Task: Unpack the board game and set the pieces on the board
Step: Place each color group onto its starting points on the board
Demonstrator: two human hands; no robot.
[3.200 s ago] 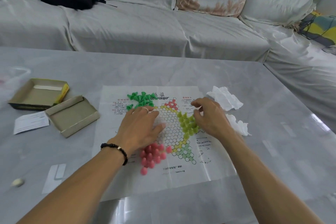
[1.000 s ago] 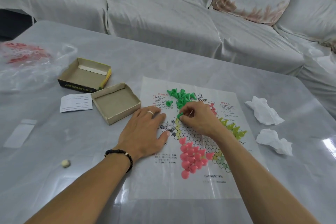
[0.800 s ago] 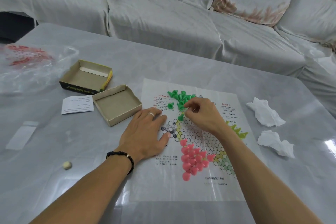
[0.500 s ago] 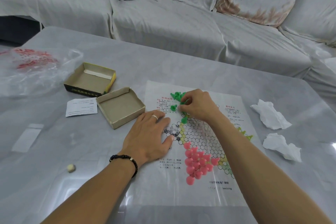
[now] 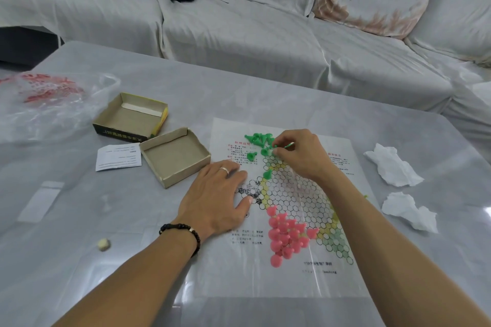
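The right hand point(image 5: 300, 154) reaches over the far corner of the paper board point(image 5: 292, 281), its fingers curled and pinching a green piece point(image 5: 273, 146) at the near edge of the green pile point(image 5: 259, 138). Two more green pieces stand just beside those fingertips, and one sits alone on the grid nearer the person. The left hand point(image 5: 215, 199) lies flat with spread fingers, pressing the board's left side. Pink pieces point(image 5: 285, 233) cluster on the near corner of the grid.
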